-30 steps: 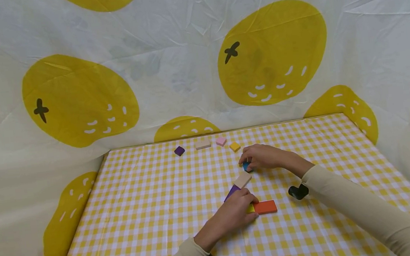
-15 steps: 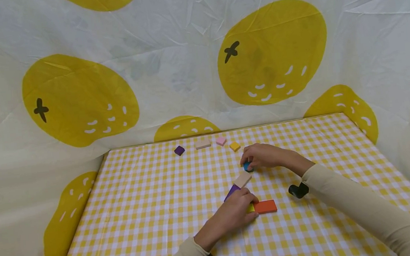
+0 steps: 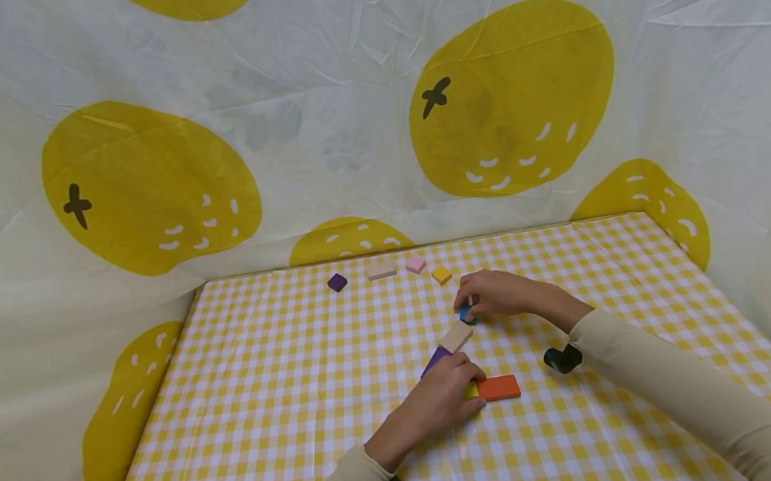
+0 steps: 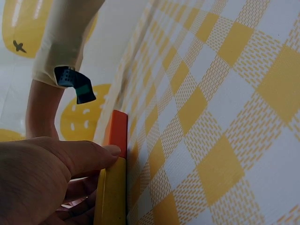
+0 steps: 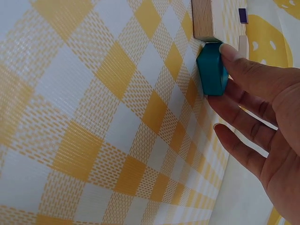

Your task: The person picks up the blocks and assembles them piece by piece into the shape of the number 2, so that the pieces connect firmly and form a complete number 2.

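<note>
My left hand (image 3: 441, 396) rests over a yellow block (image 4: 111, 192), its thumb along the near edge and fingers on the far side. The thumb tip lies at the seam where an orange-red block (image 3: 499, 388) meets the yellow one end to end. My right hand (image 3: 495, 293) pinches a small blue faceted block (image 5: 212, 69) between thumb and fingers, low at the tablecloth. That block sits right at the end of a plain wooden block (image 3: 456, 337). From the wooden block a purple block (image 3: 435, 361) runs down toward my left hand, which partly covers it.
Along the table's back lie a dark purple block (image 3: 337, 282), a plain wooden block (image 3: 381, 272), a pink block (image 3: 416, 265) and a yellow-orange block (image 3: 441, 274). A yellow-and-white checked cloth (image 3: 269, 406) covers the table. Behind it hangs a fruit-print curtain (image 3: 332, 122).
My right hand has shifted slightly to the right with the blue block, at the end of the wooden block. My left hand has stayed in place.
</note>
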A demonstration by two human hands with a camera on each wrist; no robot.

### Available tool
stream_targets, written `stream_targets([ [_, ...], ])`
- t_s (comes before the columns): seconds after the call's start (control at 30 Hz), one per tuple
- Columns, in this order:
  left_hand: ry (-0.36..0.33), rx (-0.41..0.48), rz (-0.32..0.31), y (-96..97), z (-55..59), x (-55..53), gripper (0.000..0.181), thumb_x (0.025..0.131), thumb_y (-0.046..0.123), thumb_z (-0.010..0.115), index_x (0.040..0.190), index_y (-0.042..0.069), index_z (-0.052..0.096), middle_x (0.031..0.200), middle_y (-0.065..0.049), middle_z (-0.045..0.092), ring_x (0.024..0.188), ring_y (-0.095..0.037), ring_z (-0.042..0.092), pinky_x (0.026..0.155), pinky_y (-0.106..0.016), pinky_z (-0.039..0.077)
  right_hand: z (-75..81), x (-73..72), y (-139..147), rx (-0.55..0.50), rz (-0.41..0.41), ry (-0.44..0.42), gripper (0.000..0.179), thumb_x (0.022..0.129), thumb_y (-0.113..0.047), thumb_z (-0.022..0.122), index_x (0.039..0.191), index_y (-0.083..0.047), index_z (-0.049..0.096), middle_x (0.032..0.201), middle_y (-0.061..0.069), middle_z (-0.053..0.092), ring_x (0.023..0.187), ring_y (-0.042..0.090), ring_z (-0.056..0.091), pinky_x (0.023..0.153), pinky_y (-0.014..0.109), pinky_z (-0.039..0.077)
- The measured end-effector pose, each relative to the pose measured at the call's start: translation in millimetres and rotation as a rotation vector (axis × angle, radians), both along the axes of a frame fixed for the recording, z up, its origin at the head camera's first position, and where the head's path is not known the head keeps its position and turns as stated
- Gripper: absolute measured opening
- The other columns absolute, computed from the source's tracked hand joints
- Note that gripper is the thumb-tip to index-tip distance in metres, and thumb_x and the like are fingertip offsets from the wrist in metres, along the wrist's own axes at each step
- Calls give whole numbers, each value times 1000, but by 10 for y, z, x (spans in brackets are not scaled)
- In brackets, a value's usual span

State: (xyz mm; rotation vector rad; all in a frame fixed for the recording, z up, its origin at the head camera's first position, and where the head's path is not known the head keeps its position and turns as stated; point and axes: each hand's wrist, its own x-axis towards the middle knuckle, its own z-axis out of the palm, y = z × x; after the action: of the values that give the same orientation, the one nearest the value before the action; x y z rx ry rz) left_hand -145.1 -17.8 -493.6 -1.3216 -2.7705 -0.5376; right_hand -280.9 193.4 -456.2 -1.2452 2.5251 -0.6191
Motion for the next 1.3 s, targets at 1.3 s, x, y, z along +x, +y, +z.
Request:
stream_targets([
  [1.3, -46, -1, -5, -3, 10, -6, 29, 91, 28, 79, 112, 11, 73, 106, 2, 63, 97, -7, 60, 88, -14, 46, 67, -391, -98, 37, -313, 128, 29, 95, -24, 73, 116, -4, 74, 103, 7, 71, 92, 23, 67, 79, 41, 56],
])
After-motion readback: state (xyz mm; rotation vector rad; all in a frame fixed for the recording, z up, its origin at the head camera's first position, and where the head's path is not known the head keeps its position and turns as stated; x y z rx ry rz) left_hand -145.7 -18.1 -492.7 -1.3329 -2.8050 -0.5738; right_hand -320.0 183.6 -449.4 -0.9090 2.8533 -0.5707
